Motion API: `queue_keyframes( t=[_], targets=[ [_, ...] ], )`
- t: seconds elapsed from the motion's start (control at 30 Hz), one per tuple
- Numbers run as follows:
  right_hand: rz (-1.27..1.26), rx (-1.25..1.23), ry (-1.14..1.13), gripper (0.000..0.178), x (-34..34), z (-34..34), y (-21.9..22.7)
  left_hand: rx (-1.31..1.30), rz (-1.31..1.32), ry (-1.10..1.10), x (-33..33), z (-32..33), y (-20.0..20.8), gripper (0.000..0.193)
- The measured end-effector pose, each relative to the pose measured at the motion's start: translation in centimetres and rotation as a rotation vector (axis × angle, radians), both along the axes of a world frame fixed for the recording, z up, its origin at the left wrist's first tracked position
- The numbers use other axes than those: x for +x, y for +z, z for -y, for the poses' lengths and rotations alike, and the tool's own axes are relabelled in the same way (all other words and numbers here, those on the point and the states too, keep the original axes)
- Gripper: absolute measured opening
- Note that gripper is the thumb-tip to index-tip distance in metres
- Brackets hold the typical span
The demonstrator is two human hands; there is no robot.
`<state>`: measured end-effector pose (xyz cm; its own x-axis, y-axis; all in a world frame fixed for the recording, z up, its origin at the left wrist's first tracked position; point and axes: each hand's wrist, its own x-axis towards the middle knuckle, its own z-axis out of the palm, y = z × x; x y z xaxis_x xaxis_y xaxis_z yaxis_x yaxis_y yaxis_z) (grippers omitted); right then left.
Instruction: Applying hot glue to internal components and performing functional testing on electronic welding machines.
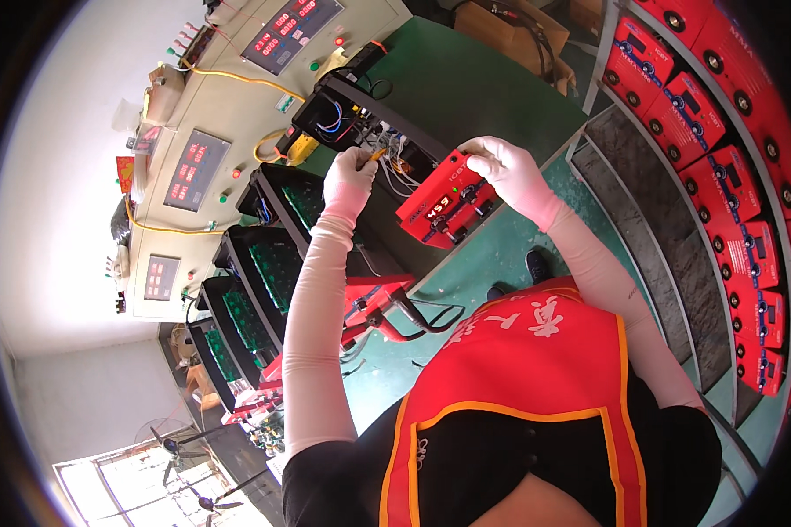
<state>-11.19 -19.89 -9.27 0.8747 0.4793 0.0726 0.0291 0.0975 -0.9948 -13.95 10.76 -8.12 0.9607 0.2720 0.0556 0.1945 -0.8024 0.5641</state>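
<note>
My gloved left hand [350, 183] is closed in a pinch on a thin yellow tool [378, 155], its kind too small to make out. The tool's tip is near a bundle of loose wires [400, 162] behind a red front panel [431, 198]. My gloved right hand [505, 176] grips the panel's upper right edge between thumb and fingers. The panel is tilted, with a lit display, knobs and sockets facing me. Behind it stands the open black machine housing [343, 119], with blue wires and parts showing inside.
More open housings with green circuit boards [268, 272] line the bench at left. Behind them are test consoles [193, 171] with lit displays, buttons and yellow cables. At right, racks hold several red machines [694, 110]. A green bench top [466, 75] extends beyond my hands.
</note>
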Motion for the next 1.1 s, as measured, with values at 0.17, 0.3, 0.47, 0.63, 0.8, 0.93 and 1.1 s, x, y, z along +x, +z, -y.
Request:
queue_keyframes(
  t=[0.17, 0.3, 0.47, 0.63, 0.8, 0.93, 1.1],
  targets=[
    [0.017, 0.008, 0.015, 0.025, 0.1, -0.1, 0.1, -0.047, 0.018, -0.007, 0.1, -0.4, -0.4, 0.02],
    [0.011, -0.005, -0.01, 0.025, 0.2, 0.4, 0.4, -0.035, -0.065, -0.019, 0.3, 1.4, 1.2, 0.02],
    [-0.009, 0.046, 0.023, 0.025, 0.2, 0.0, 0.3, -0.121, -0.054, -0.057, -0.1, 0.5, 0.8, 0.02],
    [-0.014, 0.013, -0.003, 0.025, 0.1, 0.0, 0.2, -0.14, -0.101, -0.039, 0.1, 0.1, 0.7, 0.02],
    [0.019, -0.026, -0.012, 0.025, 0.2, 0.1, 0.3, -0.107, -0.131, -0.004, 0.2, 0.2, 0.8, 0.02],
    [0.039, -0.033, -0.011, 0.026, 0.2, 0.1, 0.2, -0.134, -0.103, -0.029, 0.1, 0.2, 0.8, 0.02],
    [0.031, -0.02, -0.013, 0.025, 0.1, 0.0, 0.3, -0.11, -0.087, -0.042, 0.1, 0.2, 1.0, 0.02]
  ],
)
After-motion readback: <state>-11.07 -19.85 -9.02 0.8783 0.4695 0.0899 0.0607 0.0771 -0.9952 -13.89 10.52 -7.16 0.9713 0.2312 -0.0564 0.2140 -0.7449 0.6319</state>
